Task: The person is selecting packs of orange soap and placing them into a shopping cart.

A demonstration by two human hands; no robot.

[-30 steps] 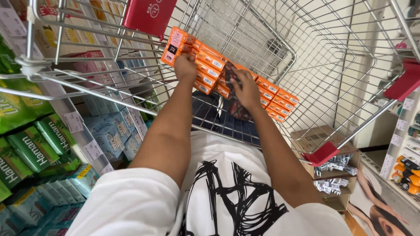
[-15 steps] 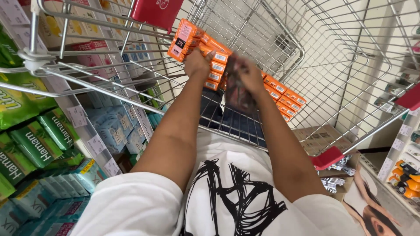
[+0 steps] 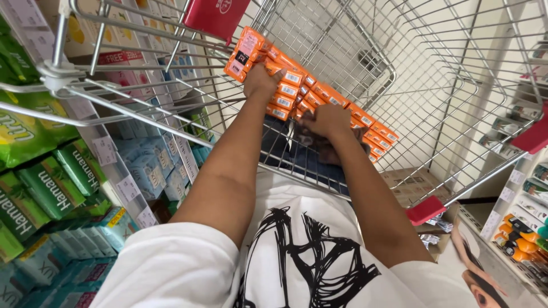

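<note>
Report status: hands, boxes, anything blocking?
Left hand and right hand both on the orange boxes, inside wire cart. Grips unclear. Nothing blocking.

Shop shelving (image 3: 123,171) is running along the left side, carrying green packets (image 3: 43,188), pale blue boxes (image 3: 145,171) and white price tags on its rails. A second shelf unit (image 3: 522,199) is standing at the right edge, holding small orange bottles (image 3: 516,234). A brown cardboard carton (image 3: 414,185) is sitting on the floor between them. Even, bright light is filling the aisle.
</note>
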